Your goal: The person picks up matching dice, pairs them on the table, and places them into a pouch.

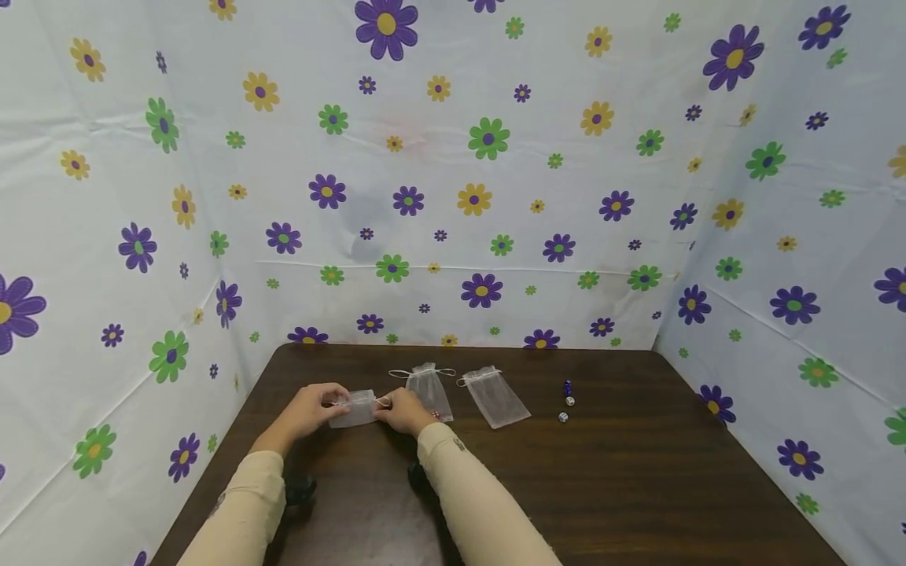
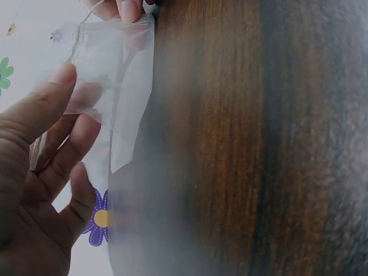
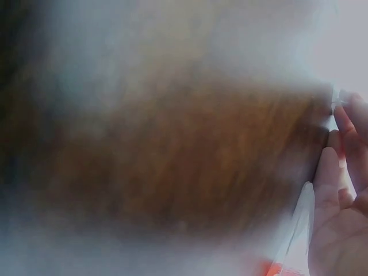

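A sheer white drawstring pouch (image 1: 354, 412) is stretched between both hands over the left part of the table. My left hand (image 1: 311, 407) pinches its left side between thumb and fingers; the left wrist view shows the thin fabric (image 2: 127, 98) there. At the pouch's right end, my right hand (image 1: 405, 412) pinches the top edge near the cord. Just beyond the right hand lies a second sheer pouch (image 1: 425, 385) with small red dice (image 1: 435, 414) inside, partly covered by that hand. In the right wrist view the right fingers (image 3: 328, 172) appear only at the edge.
A third sheer pouch (image 1: 497, 399) lies flat to the right. Farther right are small dice: dark blue ones (image 1: 567, 387) and white ones (image 1: 563, 417). The brown wooden table (image 1: 637, 472) meets a flower-printed sheet (image 1: 453, 236) at the back and sides.
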`<state>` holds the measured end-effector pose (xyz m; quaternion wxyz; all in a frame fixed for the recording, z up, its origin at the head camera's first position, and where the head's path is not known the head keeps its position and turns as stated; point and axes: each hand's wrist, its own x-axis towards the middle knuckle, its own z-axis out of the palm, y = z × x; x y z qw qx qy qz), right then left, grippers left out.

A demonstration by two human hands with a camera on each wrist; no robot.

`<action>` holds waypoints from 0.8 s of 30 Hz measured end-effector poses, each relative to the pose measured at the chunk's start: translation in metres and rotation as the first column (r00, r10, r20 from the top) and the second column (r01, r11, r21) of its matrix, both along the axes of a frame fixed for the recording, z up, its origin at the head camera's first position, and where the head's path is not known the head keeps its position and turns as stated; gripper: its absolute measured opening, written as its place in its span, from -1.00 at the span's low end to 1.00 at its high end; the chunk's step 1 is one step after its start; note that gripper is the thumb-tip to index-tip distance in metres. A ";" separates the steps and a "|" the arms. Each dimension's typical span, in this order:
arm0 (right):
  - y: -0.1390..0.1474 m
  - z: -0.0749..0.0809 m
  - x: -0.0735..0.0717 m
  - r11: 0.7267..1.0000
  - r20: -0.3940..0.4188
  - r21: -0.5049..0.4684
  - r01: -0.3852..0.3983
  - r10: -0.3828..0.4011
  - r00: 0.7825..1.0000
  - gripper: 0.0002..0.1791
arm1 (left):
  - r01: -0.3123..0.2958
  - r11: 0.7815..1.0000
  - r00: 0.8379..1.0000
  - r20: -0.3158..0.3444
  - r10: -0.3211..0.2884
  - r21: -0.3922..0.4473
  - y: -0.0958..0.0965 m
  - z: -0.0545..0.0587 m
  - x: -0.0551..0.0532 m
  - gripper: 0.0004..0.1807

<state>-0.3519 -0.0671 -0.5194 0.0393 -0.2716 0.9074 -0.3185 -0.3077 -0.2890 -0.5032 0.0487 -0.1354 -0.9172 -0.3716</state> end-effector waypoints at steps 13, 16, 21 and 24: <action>0.004 0.007 -0.001 0.998 0.075 -0.047 -0.044 0.048 0.996 -0.92 | -0.017 1.000 0.999 -0.039 0.017 0.000 -0.003 0.000 0.002 -0.86; 0.006 0.009 -0.001 0.997 0.097 -0.056 -0.047 0.052 0.994 -0.90 | -0.017 1.000 0.999 -0.040 0.017 0.012 -0.003 0.001 0.002 -0.89; 0.010 0.011 -0.001 0.995 0.169 -0.082 -0.056 0.069 0.983 -0.89 | -0.002 1.000 1.000 -0.022 0.003 0.012 -0.002 0.002 0.001 -0.91; 0.012 0.013 -0.003 0.993 0.187 -0.099 -0.065 0.083 0.979 -0.88 | 0.003 1.000 1.000 -0.017 -0.003 0.010 -0.002 0.003 -0.001 -0.92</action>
